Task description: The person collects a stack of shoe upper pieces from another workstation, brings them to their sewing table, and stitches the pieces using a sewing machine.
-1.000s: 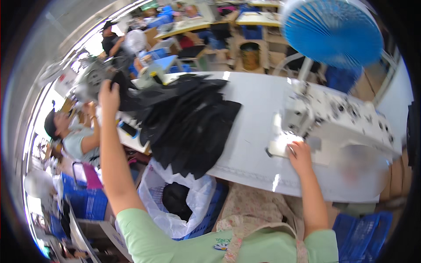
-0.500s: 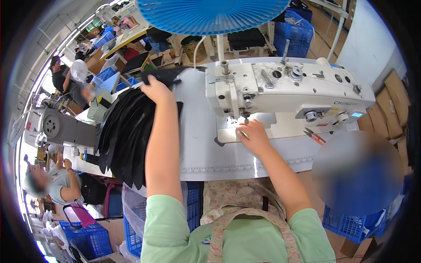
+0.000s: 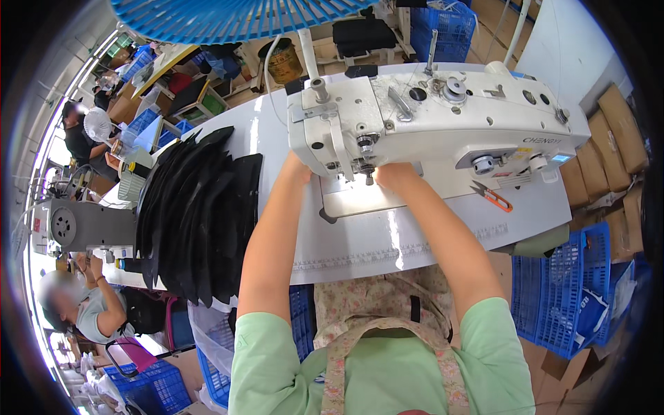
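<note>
A white sewing machine (image 3: pixel 422 128) stands on a pale table. My left hand (image 3: pixel 299 170) reaches in at the left side of its head, the fingers hidden behind it. Close to the lit needle area, my right hand (image 3: pixel 393 175) lies just right of the presser foot (image 3: pixel 367 174); its fingertips are also hidden. I cannot see what either hand holds. A thick fanned pile of black flat pieces (image 3: pixel 197 214) lies left of my left forearm. Small black shapes (image 3: pixel 361 71) show behind the machine head.
Orange-handled thread snips (image 3: pixel 494 199) lie right of my right forearm. A printed ruler strip (image 3: pixel 401 254) runs along the table's front edge. A blue fan (image 3: pixel 235 21) overhangs the far side. Blue crates (image 3: pixel 560 290) stand at right; a co-worker (image 3: pixel 90 304) sits at left.
My left hand has left the black piece by the pile's far end and moved right to the machine head. My right hand has shifted slightly farther in. The whole view has shifted.
</note>
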`<state>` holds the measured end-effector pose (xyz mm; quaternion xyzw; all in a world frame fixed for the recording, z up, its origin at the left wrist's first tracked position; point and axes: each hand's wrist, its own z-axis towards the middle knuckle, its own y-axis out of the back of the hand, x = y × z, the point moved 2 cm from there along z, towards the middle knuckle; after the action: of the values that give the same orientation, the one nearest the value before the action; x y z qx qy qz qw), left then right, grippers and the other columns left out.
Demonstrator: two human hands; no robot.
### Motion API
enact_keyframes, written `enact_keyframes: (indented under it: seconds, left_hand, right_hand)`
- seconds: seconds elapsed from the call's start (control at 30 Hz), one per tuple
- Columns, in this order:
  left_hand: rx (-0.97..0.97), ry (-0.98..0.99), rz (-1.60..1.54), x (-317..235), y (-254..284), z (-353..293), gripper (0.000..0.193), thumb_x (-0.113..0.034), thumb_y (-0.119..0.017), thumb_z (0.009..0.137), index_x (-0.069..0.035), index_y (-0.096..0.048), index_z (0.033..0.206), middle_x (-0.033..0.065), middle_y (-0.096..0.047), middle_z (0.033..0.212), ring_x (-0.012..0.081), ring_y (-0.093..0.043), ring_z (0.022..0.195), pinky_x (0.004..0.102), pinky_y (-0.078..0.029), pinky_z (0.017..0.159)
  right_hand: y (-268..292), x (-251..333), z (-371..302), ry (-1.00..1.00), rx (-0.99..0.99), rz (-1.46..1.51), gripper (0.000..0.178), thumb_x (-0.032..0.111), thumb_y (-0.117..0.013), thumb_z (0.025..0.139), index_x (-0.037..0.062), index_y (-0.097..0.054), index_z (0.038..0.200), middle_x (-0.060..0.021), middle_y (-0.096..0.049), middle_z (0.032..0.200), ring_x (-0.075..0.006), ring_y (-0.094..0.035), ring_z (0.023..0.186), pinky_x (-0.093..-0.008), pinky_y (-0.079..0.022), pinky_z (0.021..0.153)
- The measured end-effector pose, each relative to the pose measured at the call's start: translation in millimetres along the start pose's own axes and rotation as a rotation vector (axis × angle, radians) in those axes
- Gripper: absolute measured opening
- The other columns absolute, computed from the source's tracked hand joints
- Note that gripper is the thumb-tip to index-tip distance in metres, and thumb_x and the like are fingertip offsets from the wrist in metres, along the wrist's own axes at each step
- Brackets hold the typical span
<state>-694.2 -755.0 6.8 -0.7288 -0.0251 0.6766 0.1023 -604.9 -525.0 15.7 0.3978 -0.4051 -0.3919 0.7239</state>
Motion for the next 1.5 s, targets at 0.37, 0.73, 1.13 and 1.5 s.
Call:
enact_keyframes:
  seconds: [0.37,0.73,1.13,1.5]
  left_hand:
    - [-0.038,-0.526,1.109,-5,-17,-35,0.033,-0.026,-0.069,0.079,-0.009,-0.065,0.107,0.0108,-0.065,0.103,0.0320,-0.061,0.095,0.0427,-0.047,0.086]
    - [0.132,-0.351,1.101,-14,-14,-105,0.039,-0.026,-0.079,0.067,-0.006,-0.070,0.099,0.0138,-0.057,0.113,0.0389,-0.042,0.113,0.0457,-0.037,0.098]
    - [0.020,-0.413,1.072,-12,-31,-110,0.028,-0.019,-0.076,0.070,-0.008,-0.071,0.096,0.0117,-0.058,0.114,0.0380,-0.044,0.114,0.0466,-0.036,0.098]
    - [-0.076,-0.436,1.097,-4,-31,-107,0.030,-0.015,-0.075,0.070,-0.010,-0.070,0.099,0.0098,-0.058,0.115,0.0384,-0.043,0.119,0.0501,-0.035,0.099]
  right_hand:
    - [39,18,-7,-0.102,0.273,0.043,0.023,0.006,-0.053,0.077,0.0021,-0.064,0.096,-0.0178,-0.065,0.097,-0.0368,-0.060,0.094,-0.0472,-0.046,0.083]
    - [38,37,-43,0.233,-0.208,0.302,0.018,0.020,-0.073,0.072,0.0079,-0.061,0.076,-0.0082,-0.055,0.079,-0.0299,-0.055,0.080,-0.0434,-0.043,0.072]
    - [31,34,-43,0.065,0.008,0.190,0.009,0.015,-0.067,0.075,0.0118,-0.066,0.084,-0.0053,-0.061,0.087,-0.0267,-0.058,0.091,-0.0408,-0.043,0.083]
    - [35,44,-39,-0.031,0.044,0.146,0.005,0.013,-0.066,0.071,0.0090,-0.066,0.074,-0.0082,-0.060,0.093,-0.0284,-0.056,0.098,-0.0419,-0.042,0.087]
